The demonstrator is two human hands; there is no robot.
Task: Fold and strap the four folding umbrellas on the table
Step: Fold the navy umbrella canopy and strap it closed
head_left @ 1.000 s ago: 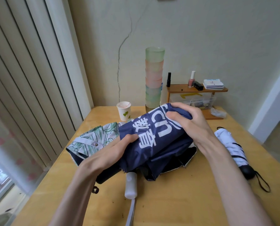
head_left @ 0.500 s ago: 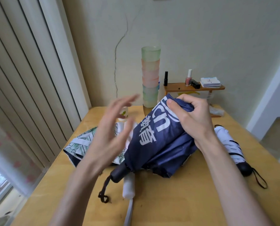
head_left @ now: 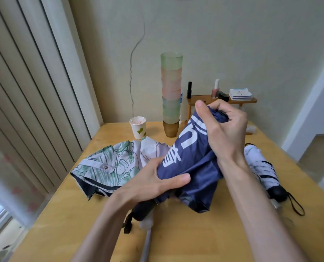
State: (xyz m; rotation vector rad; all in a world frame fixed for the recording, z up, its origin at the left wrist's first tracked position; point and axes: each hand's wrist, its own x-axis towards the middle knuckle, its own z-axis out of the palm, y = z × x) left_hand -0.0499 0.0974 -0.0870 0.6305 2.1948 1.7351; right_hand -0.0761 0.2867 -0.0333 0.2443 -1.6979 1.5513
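Navy umbrella (head_left: 195, 165), with floral umbrella (head_left: 115, 163) left of the left hand (head_left: 151, 184) and white umbrella (head_left: 263, 167) right of the right hand (head_left: 227, 133); both hands' fingers curl tightly round its canopy.

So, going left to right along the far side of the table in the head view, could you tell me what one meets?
Paper cup → stack of tinted cups → small wooden shelf, and along its top: black bottle → pink nail polish bottle → pile of booklets.
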